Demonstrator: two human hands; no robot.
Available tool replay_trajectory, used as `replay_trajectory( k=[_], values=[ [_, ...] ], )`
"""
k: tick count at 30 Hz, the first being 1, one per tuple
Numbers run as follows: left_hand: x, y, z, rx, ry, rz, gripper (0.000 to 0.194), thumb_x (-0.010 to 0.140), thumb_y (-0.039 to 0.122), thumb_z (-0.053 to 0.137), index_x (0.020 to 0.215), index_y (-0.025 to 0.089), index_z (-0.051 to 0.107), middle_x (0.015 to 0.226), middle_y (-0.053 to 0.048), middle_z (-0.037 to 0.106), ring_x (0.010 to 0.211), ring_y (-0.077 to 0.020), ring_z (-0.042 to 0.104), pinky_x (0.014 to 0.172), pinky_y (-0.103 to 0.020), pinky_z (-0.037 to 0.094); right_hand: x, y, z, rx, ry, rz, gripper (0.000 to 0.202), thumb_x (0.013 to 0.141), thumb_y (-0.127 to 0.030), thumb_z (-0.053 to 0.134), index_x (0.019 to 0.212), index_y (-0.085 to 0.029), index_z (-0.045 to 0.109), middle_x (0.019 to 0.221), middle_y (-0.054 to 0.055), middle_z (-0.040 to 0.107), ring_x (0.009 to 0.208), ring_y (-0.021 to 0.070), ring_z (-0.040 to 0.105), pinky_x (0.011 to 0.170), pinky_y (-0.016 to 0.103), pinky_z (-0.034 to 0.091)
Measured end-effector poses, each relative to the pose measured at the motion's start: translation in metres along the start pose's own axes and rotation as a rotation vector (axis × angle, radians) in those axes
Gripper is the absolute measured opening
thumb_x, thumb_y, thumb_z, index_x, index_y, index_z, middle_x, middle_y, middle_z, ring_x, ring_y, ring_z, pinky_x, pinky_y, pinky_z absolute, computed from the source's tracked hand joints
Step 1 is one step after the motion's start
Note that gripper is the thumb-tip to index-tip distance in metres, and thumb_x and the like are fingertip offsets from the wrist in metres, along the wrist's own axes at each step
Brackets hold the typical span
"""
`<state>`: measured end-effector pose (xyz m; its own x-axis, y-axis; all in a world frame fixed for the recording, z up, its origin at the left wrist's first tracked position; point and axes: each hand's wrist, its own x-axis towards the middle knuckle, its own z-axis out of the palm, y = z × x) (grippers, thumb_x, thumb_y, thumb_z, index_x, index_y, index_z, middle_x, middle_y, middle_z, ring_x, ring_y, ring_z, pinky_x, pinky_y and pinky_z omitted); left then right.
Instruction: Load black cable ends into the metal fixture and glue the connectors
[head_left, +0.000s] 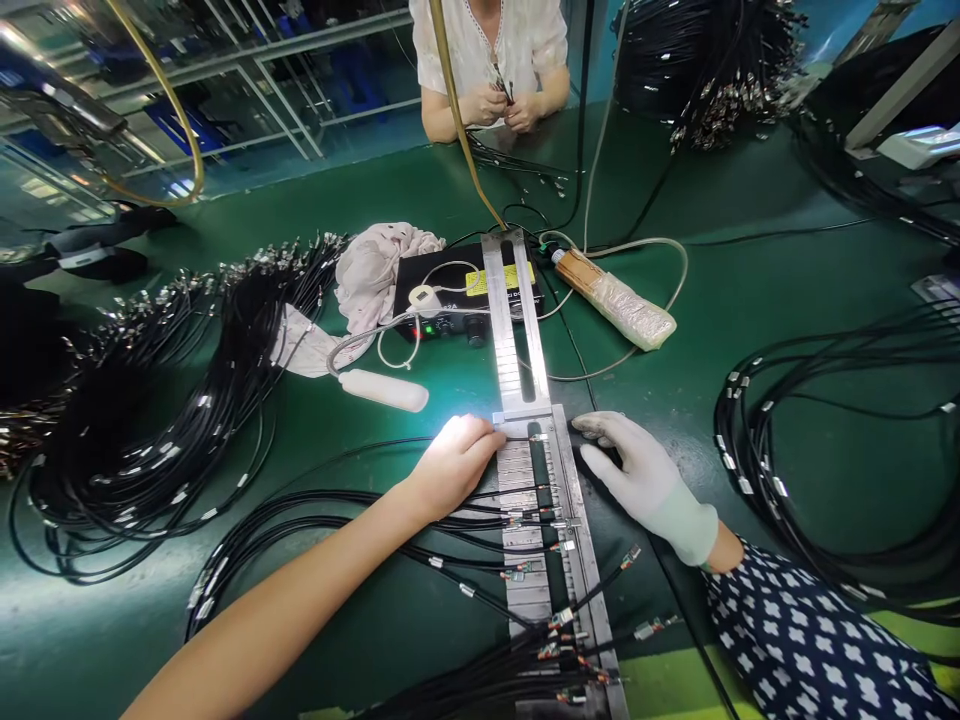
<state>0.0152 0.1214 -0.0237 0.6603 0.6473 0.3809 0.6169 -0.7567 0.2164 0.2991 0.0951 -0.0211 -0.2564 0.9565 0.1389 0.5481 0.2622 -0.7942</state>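
"Rack, how many?"
"One, metal. The left hand pinches one black cable across it, thumb and fingers together."
"And the gloved right hand?"
"Thumb and fingers apart (that makes two hands), just beside the rack's right edge."

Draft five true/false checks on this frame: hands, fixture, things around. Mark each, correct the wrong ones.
1. The right hand wears a pale glove. True.
2. The left hand is gloved as well. False: the left hand is bare.
3. Connector ends of several black cables lie over the slotted metal fixture. True.
4. The crumpled cloth lies to the right of the black box. False: the cloth is to the left of the box.
5. A co-worker opposite wears a white top. True.
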Motion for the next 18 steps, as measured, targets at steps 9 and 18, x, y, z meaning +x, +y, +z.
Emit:
replay_trajectory(
  k=[9,18],
  values=[
    [0.003,-0.001,-0.001,0.037,0.065,0.035,0.023,0.1,0.015,0.039,0.113,0.02,0.058,0.094,-0.007,0.062,0.081,-0.0177,0.054,0.072,-0.032,0.045,0.0,0.001,0.0,-0.027,-0.004,-0.014,0.023,0.095,-0.028,0.052,0.117,-0.026,0.061,0.117,0.007,0.067,0.106,0.0262,0.064,0.093,0.047,0.056],
    [0.009,-0.003,-0.012,0.16,-0.011,0.186,0.027,0.102,0.015,0.033,0.112,0.014,0.058,0.093,-0.009,0.063,0.077,-0.0183,0.051,0.07,-0.032,0.042,0.0,0.002,0.0,-0.026,0.0,-0.019,0.023,0.095,-0.026,0.052,0.116,-0.025,0.061,0.116,0.007,0.067,0.107,0.026,0.064,0.093,0.047,0.055]
  ],
)
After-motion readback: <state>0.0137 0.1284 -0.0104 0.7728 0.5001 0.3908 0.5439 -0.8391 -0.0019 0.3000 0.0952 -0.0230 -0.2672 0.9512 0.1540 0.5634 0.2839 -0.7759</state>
